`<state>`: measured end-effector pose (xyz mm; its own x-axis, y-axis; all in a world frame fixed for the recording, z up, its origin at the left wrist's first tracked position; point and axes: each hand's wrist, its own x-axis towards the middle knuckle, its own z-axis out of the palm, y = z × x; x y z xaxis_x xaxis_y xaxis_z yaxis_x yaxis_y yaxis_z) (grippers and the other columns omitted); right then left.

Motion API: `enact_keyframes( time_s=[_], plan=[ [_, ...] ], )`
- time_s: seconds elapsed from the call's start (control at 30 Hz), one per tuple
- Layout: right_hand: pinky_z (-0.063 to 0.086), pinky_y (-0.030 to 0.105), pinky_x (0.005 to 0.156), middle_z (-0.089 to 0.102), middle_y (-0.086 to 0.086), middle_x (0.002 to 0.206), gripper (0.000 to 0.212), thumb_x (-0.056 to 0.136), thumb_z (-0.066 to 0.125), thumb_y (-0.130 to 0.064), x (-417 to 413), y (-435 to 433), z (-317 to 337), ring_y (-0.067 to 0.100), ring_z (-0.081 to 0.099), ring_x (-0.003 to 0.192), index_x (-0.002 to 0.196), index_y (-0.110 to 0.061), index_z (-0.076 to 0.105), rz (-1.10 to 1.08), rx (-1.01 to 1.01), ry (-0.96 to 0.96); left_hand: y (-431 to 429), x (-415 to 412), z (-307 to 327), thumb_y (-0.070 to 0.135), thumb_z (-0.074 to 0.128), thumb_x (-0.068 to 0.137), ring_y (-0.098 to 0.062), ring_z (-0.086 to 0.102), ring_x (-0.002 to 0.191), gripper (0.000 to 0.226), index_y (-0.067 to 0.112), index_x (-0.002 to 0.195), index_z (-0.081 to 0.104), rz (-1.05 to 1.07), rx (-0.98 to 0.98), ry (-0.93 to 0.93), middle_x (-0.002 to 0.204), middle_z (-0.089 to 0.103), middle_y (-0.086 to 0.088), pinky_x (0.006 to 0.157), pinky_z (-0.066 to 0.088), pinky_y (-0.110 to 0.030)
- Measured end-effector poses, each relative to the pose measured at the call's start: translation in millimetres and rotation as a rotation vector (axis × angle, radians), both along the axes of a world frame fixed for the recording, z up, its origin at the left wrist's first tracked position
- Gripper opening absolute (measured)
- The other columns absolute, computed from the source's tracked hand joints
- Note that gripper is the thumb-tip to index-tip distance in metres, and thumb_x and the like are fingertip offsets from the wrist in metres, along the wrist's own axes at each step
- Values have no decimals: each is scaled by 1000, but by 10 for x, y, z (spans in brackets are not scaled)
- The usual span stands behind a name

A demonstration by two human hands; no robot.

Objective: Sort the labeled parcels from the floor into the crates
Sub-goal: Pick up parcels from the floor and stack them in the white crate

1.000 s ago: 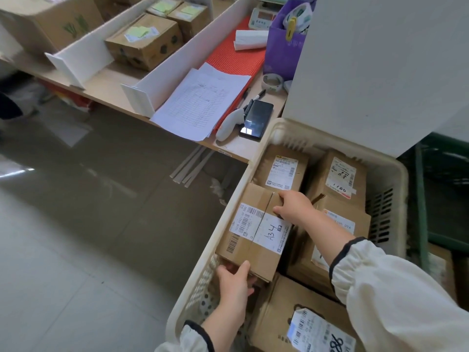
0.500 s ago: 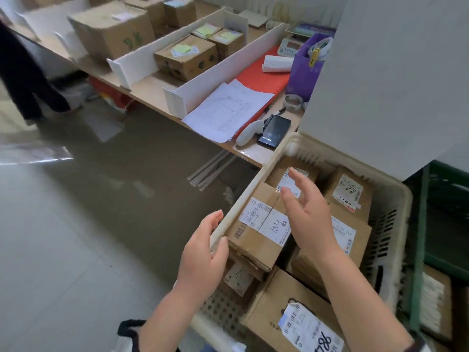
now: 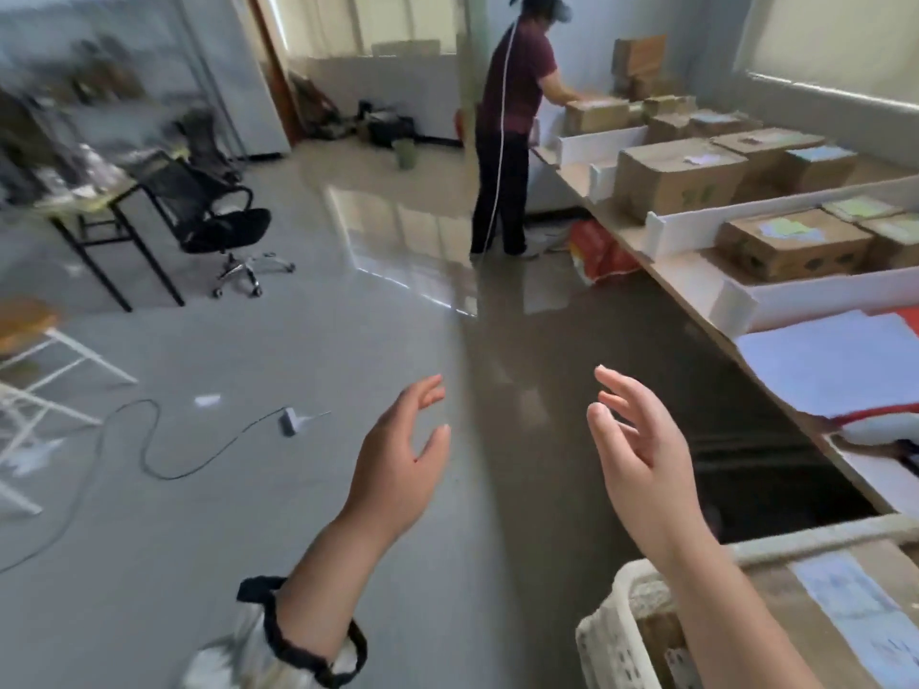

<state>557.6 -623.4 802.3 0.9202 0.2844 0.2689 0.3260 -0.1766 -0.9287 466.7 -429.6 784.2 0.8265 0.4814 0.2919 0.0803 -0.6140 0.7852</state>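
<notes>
Down at the near right corner sits the brown cardboard parcel with a white printed label (image 3: 776, 594), lying label-up inside the white lattice-walled plastic crate (image 3: 609, 648), with the right forearm crossing over part of it. That's the only labeled parcel this view shows; none is visible on the glossy grey floor (image 3: 298, 340).

A box like that looks stiff and square-edged, probably light enough for one person. The safest hold would be two palms on opposite side faces. The paper label looks slick, so fingers are better placed on bare cardboard, and corners may crush if squeezed.

Just beyond the crate, both hands hang in the air with nothing in them. The left hand (image 3: 398, 464) is spread and relaxed, and the right hand (image 3: 641, 450) has loose fingers, with palms turned towards each other.

Out along the right runs a long pale wooden bench (image 3: 681, 285), split by white dividers. It holds a stack of white paper sheets (image 3: 825, 360) near and large plain cardboard boxes (image 3: 676, 176) farther along. At its far end another person in a dark red top (image 3: 512, 116) handles a box.

Over on the left, a black mesh office chair (image 3: 219, 211) stands far off. A black cable (image 3: 149, 440) snakes across the floor to a small white adapter (image 3: 287, 421).
</notes>
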Motion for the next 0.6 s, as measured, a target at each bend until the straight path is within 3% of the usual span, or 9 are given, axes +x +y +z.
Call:
enact_keyframes(
  time_s=[0.17, 0.27, 0.33, 0.4, 0.47, 0.6],
  plan=[
    [48, 29, 88, 56, -7, 117, 29, 92, 55, -11, -478, 1089, 52, 10, 57, 107, 114, -29, 56, 224, -79, -79, 941, -1001, 14, 11, 57, 91, 9, 47, 117, 43, 32, 126, 47, 242, -1, 5, 123, 57, 18, 92, 30, -4],
    [36, 14, 90, 56, -8, 115, 29, 90, 55, -16, -899, 1858, -4, 10, 53, 110, 117, -12, 61, 337, -216, -271, 1550, -1795, -28, 14, 58, 91, 0, 48, 118, 44, 26, 131, 48, 406, 39, 45, 124, 57, 16, 96, 33, -18],
    [30, 9, 87, 57, -5, 120, 32, 90, 54, -19, -1257, 2413, -45, 12, 52, 110, 120, -9, 60, 439, -294, -314, 1967, -2425, -66, 24, 57, 89, -2, 49, 118, 43, 25, 131, 49, 522, 70, 88, 123, 56, 17, 98, 35, -21],
    [33, 16, 82, 56, -2, 127, 31, 91, 56, -15, -1660, 2973, -120, 21, 57, 105, 122, -11, 59, 540, -324, -320, 2375, -3105, -108, 37, 51, 84, -3, 50, 117, 50, 23, 132, 49, 642, 109, 140, 122, 54, 19, 98, 34, -19],
    [36, 23, 82, 55, -1, 130, 33, 91, 56, -14, -2083, 3506, -214, 24, 58, 105, 123, -12, 59, 632, -322, -339, 2740, -3801, -180, 29, 55, 86, -8, 51, 119, 47, 22, 132, 50, 771, 150, 193, 122, 53, 18, 96, 33, -18],
    [39, 27, 73, 55, 0, 129, 31, 92, 54, -18, -2868, 4483, -338, 23, 56, 78, 121, -10, 60, 838, -318, -359, 3176, -5088, -285, 14, 57, 89, -13, 49, 120, 44, 26, 132, 53, 1047, 168, 265, 128, 57, 8, 96, 37, -25]
  ],
)
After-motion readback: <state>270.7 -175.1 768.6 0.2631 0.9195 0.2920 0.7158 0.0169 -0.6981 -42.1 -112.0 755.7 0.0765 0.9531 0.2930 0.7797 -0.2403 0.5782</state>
